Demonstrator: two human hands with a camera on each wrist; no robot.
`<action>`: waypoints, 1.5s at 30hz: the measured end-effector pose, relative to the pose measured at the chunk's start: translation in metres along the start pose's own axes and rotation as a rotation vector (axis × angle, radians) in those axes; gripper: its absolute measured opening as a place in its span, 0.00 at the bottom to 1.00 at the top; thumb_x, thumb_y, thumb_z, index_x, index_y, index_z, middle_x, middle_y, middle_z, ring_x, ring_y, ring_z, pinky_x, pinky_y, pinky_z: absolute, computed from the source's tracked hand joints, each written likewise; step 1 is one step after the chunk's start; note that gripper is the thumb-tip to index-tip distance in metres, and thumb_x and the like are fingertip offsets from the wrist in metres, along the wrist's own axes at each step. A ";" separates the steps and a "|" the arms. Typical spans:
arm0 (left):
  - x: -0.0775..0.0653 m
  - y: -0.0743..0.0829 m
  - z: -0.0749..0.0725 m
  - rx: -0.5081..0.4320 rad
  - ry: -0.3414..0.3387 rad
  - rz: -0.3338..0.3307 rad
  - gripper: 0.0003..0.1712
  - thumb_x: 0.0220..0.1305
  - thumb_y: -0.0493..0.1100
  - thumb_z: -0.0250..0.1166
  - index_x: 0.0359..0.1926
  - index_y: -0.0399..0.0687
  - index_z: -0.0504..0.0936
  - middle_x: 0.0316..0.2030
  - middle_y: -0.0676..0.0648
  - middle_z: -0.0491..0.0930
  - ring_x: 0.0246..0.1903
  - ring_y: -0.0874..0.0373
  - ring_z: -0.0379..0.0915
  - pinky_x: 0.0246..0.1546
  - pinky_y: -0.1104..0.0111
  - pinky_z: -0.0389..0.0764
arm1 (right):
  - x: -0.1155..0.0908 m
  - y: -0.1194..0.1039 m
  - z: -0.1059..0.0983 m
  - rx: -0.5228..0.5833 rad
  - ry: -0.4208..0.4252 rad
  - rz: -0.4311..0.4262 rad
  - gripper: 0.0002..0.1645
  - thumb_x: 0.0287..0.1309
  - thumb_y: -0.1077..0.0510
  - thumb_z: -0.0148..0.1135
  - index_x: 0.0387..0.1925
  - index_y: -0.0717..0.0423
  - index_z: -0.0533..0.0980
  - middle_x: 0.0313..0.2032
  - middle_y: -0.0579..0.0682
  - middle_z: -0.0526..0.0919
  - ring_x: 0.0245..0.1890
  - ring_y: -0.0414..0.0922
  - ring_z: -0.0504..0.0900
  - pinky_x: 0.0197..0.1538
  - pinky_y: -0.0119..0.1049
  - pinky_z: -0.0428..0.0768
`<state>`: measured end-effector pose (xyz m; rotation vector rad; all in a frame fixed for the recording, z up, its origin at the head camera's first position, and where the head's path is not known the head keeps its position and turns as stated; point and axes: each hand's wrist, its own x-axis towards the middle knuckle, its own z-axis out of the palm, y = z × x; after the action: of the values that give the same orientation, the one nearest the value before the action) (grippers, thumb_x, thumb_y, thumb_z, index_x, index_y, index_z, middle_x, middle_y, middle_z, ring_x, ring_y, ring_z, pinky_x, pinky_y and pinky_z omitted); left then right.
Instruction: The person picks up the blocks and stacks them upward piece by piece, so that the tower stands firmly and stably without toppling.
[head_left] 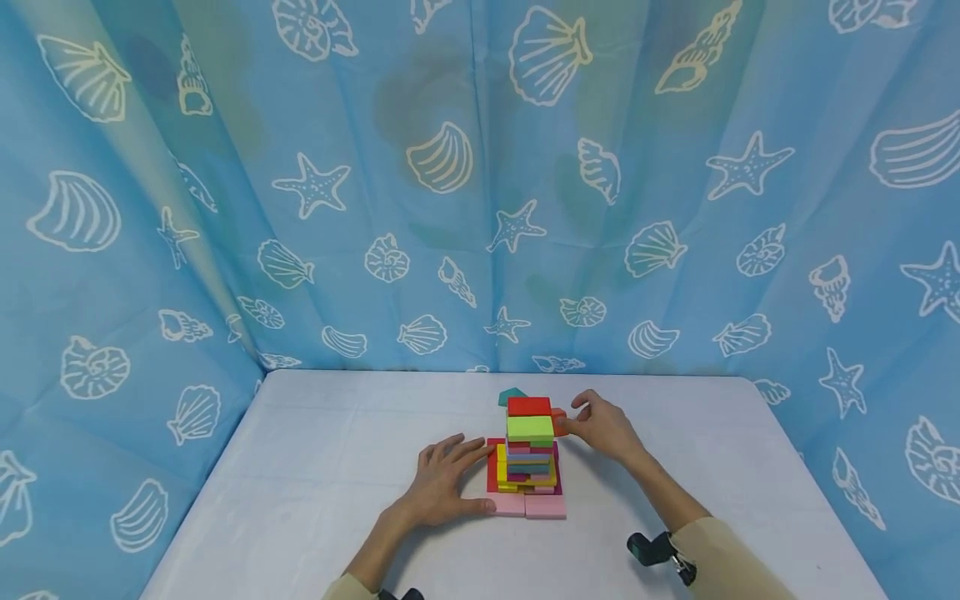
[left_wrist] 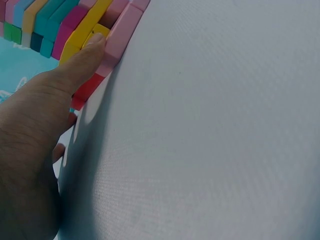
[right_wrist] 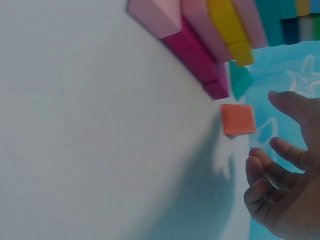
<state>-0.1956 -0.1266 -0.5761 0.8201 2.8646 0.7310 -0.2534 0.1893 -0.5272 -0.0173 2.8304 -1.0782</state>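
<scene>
A tower of stacked colored blocks [head_left: 529, 429] stands on a low base of flat blocks, with a lime block and a red block showing at its top. My left hand [head_left: 447, 487] lies at the left side of the base, fingers spread. In the left wrist view its thumb [left_wrist: 92, 52] touches the pink and yellow blocks low on the tower. On the tower's right, my right hand [head_left: 607, 429] is beside an orange block [right_wrist: 238, 119]. The right wrist view shows that block on the table, with the thumb and loosely bent fingers apart from it.
Behind the tower lies a teal block [head_left: 512, 396]. Two pink flat blocks [head_left: 545, 507] form the front of the base. The white table [head_left: 337, 425] ends at a blue shell-patterned curtain [head_left: 472, 208]. A black wrist device [head_left: 652, 550] sits by the right sleeve.
</scene>
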 end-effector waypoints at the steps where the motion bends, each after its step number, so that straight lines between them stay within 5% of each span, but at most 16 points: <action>1: 0.000 0.000 0.000 -0.001 0.001 0.001 0.51 0.53 0.76 0.64 0.76 0.70 0.62 0.75 0.55 0.61 0.76 0.45 0.45 0.68 0.38 0.51 | 0.002 0.000 0.004 -0.010 -0.004 0.013 0.36 0.55 0.38 0.72 0.54 0.57 0.73 0.36 0.52 0.79 0.32 0.47 0.76 0.33 0.37 0.79; 6: 0.000 -0.002 0.002 -0.002 0.001 0.000 0.52 0.53 0.77 0.64 0.76 0.70 0.62 0.75 0.55 0.61 0.76 0.45 0.45 0.68 0.37 0.51 | 0.008 -0.001 0.015 -0.073 -0.001 0.052 0.41 0.49 0.37 0.76 0.55 0.58 0.74 0.38 0.53 0.79 0.37 0.48 0.76 0.38 0.40 0.82; 16: 0.001 -0.004 0.004 0.028 -0.009 -0.010 0.52 0.52 0.78 0.63 0.76 0.72 0.60 0.75 0.57 0.60 0.76 0.46 0.44 0.68 0.38 0.50 | 0.012 -0.003 0.022 -0.163 0.061 -0.020 0.32 0.51 0.46 0.76 0.52 0.59 0.77 0.40 0.54 0.79 0.40 0.49 0.77 0.44 0.45 0.83; 27: 0.001 -0.001 0.001 0.023 -0.021 -0.018 0.52 0.52 0.78 0.63 0.76 0.72 0.60 0.75 0.57 0.60 0.76 0.46 0.44 0.68 0.39 0.50 | 0.003 -0.040 -0.021 0.022 0.135 -0.298 0.29 0.61 0.53 0.69 0.63 0.55 0.75 0.50 0.52 0.79 0.49 0.53 0.77 0.40 0.38 0.83; 36: 0.001 -0.001 0.002 0.015 -0.014 -0.011 0.52 0.53 0.77 0.63 0.76 0.72 0.61 0.75 0.56 0.60 0.76 0.46 0.45 0.68 0.38 0.51 | -0.030 -0.093 -0.051 0.102 0.158 -0.507 0.26 0.61 0.52 0.70 0.61 0.46 0.78 0.52 0.46 0.78 0.52 0.48 0.75 0.50 0.50 0.79; 45: 0.001 -0.002 0.002 0.015 -0.017 -0.011 0.52 0.53 0.78 0.63 0.76 0.72 0.60 0.75 0.56 0.60 0.76 0.46 0.45 0.68 0.38 0.51 | -0.044 -0.096 -0.043 0.040 0.073 -0.541 0.27 0.58 0.54 0.71 0.61 0.47 0.79 0.54 0.47 0.78 0.56 0.48 0.75 0.52 0.50 0.83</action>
<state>-0.1965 -0.1268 -0.5783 0.8073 2.8603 0.6990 -0.2176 0.1481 -0.4270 -0.7948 2.9422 -1.2408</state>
